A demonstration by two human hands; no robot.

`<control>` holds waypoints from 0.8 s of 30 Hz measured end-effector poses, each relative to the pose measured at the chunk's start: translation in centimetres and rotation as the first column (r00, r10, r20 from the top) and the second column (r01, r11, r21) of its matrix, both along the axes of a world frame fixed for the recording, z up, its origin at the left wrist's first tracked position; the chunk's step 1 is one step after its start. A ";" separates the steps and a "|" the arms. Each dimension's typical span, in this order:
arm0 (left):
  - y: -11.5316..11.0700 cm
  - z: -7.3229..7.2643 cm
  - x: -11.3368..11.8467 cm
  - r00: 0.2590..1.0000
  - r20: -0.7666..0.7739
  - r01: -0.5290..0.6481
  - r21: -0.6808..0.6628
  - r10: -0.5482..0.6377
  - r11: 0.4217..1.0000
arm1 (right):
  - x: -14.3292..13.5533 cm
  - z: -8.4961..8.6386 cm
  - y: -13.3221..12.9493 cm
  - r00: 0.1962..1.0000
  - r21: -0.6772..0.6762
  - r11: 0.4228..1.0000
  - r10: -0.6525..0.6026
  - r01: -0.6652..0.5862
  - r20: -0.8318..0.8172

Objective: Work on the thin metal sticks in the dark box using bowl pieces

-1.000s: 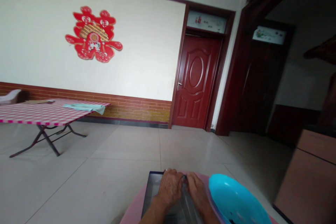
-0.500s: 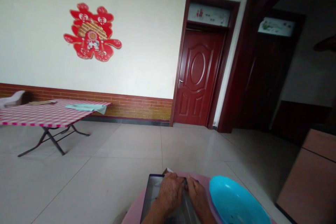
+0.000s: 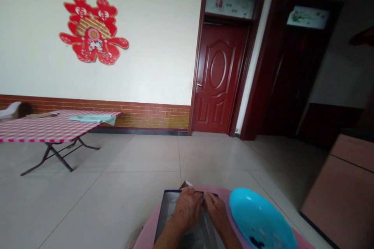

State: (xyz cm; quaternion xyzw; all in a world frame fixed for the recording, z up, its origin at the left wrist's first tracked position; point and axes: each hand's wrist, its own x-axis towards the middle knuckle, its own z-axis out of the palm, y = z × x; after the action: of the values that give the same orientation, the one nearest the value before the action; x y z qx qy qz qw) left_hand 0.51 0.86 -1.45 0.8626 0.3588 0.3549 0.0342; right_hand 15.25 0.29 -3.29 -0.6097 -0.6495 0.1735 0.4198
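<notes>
Apparently at fine finger work, with left hand (image 3: 187, 209) and right hand (image 3: 216, 211) bent over the tray (image 3: 168, 207), on the pink table (image 3: 148, 227) near the blue bowl (image 3: 248, 211). Cannot tell either grip clenched or loose. Probably calls for small, steady movements.

Pink round table (image 3: 149, 230), near centre: shallow dark-rimmed tray (image 3: 167, 206) on left, blue basin (image 3: 248, 210) on right. Checked folding table (image 3: 58, 130), far left: pale green cloth (image 3: 95, 118).

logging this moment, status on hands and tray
Left hand and right hand close together over tray; grip contents hidden by fingers. Blue basin beside right hand, dark bits inside.
</notes>
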 end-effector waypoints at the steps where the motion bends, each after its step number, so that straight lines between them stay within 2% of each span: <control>1: 0.0 0.0 0.1 1.000 0.011 0.002 -0.005 -0.002 1.000 | 0.1 -0.2 0.1 1.000 0.012 1.000 -0.005 0.005 0.012; 6: 0.0 0.0 0.0 0.999 0.043 0.012 -0.004 -0.012 1.000 | 0.1 -0.3 0.1 0.999 0.031 0.999 -0.027 0.026 0.042; 10: 0.3 -0.8 -0.1 0.999 0.043 -0.011 0.002 0.011 1.000 | -0.5 0.4 -0.4 0.999 0.001 0.999 -0.037 0.037 0.016; 13: 0.5 -1.4 -0.1 0.999 0.041 -0.025 0.005 0.025 1.000 | -0.7 0.5 -0.4 0.997 0.000 0.999 -0.049 0.049 0.066; 19: 0.6 -1.2 0.1 0.999 0.049 -0.008 -0.034 0.010 0.999 | -0.1 -1.1 0.4 0.973 0.017 0.999 -0.033 0.030 0.227; 22: 0.7 -1.2 0.0 0.996 0.082 -0.030 -0.019 0.031 0.999 | 0.3 -1.7 0.4 0.974 0.101 0.995 -0.050 0.029 0.219; 24: 0.8 -1.3 0.0 0.995 0.095 -0.033 -0.001 0.033 0.999 | 0.2 -1.4 0.1 0.985 0.131 0.991 -0.057 0.036 0.161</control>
State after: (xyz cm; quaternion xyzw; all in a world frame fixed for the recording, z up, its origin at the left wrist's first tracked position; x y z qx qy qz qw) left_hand 0.49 1.63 -2.78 0.8389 0.3708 0.3960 0.0452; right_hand 15.41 0.39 -4.66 -0.6090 -0.6773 0.0709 0.4066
